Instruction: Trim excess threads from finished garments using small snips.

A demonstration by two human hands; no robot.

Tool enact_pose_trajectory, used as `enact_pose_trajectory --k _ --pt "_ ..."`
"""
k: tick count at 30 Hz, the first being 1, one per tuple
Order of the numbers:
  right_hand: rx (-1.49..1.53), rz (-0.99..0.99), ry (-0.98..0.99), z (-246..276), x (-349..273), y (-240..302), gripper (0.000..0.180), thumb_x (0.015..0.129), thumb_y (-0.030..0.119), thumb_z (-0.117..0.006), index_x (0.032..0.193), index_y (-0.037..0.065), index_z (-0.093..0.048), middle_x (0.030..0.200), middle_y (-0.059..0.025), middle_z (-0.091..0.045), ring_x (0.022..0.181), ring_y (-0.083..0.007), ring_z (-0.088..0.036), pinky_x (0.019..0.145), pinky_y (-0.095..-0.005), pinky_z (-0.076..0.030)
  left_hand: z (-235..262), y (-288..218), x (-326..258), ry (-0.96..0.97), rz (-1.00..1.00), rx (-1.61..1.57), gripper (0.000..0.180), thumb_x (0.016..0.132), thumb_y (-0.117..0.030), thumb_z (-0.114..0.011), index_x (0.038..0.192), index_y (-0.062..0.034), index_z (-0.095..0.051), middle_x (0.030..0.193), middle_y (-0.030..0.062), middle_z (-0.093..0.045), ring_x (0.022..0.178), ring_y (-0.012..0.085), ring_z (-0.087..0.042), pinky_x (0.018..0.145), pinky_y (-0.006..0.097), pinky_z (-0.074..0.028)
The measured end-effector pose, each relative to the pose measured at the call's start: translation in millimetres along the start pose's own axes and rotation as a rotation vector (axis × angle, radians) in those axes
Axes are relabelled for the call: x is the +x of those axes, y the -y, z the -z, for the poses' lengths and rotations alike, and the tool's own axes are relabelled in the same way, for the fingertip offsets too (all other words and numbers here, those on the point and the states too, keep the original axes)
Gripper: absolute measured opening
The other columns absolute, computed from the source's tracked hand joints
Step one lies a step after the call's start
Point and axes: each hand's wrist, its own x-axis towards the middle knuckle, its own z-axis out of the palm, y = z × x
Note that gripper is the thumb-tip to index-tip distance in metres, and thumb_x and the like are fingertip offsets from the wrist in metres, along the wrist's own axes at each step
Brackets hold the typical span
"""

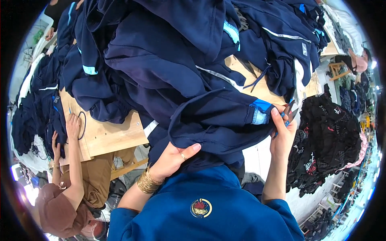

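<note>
A navy garment piece (225, 138) is stretched between my hands in front of my chest. My left hand (173, 158) grips its near left edge, thumb on top and fingers hidden under the cloth. At its right end, beside a bright blue and light blue patch (261, 111), my right hand (284, 130) pinches the cloth. Small dark scissors (290, 107) are also held in that hand, their pointed blades sticking up past the fingers. Blue bits show around the fingers there; whether they are tape or handle I cannot tell.
A large heap of navy garments (157, 52) covers the wooden table (116, 134) ahead. Another pair of scissors (248, 68) lies among them. Left, a co-worker (64, 201) handles navy cloth. A pile of black printed garments (321, 140) stands at the right.
</note>
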Motion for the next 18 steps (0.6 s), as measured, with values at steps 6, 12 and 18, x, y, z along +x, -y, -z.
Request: enact_pose_trajectory --k 6,12,18 --pt "-0.553 0.401 0.031 -3.7 -1.0 -2.9 0.013 0.079 0.007 -0.062 0.09 0.0 -0.061 0.067 -0.0009 -0.059 0.057 -0.0056 -0.049 0.054 -0.018 -0.037 -2.9 -3.2 -0.1 -0.153 -0.096 0.246 0.02 0.086 -0.012 -0.055 0.095 0.005 -0.061 0.089 0.0049 -0.063 0.084 0.0096 -0.055 0.078 0.023 -0.043" --pt "-0.784 0.577 0.007 -22.1 -6.6 0.4 0.021 0.068 -0.002 -0.067 0.087 0.004 -0.062 0.079 -0.0071 -0.06 0.079 -0.0192 -0.056 0.071 -0.025 -0.043 0.7 2.8 -0.5 -0.15 -0.126 0.097 0.027 0.088 -0.019 -0.052 0.089 0.0058 -0.063 0.084 0.0048 -0.064 0.077 0.0069 -0.055 0.071 0.021 -0.044" --pt "-0.504 0.479 0.416 -40.7 -30.3 -1.1 0.021 0.066 0.001 -0.069 0.085 0.008 -0.065 0.081 -0.0063 -0.057 0.067 -0.0167 -0.056 0.058 -0.0252 -0.045 -1.5 0.9 -1.6 -0.138 -0.112 0.192 0.027 0.089 -0.019 -0.051 0.089 0.0051 -0.063 0.085 0.005 -0.063 0.078 0.0078 -0.055 0.073 0.021 -0.044"
